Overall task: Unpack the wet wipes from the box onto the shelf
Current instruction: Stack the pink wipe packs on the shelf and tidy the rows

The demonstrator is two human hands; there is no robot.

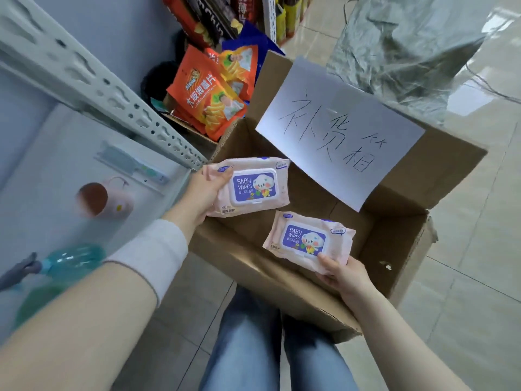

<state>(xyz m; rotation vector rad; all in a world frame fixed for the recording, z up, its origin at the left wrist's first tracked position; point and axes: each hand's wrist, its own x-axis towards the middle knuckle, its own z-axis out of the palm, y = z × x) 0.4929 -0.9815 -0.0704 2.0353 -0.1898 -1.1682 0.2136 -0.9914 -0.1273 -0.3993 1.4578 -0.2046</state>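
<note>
Left hand (201, 193) grips one pink pack of baby wipes (251, 186) by its left end, held above the open cardboard box (394, 249) near the grey shelf (56, 153). Right hand (345, 273) grips a second pack (308, 239) by its lower edge, over the box interior. A handwritten paper sheet (338, 131) lies on the far box flap; orange snack bags (207, 100) stand beyond.
</note>
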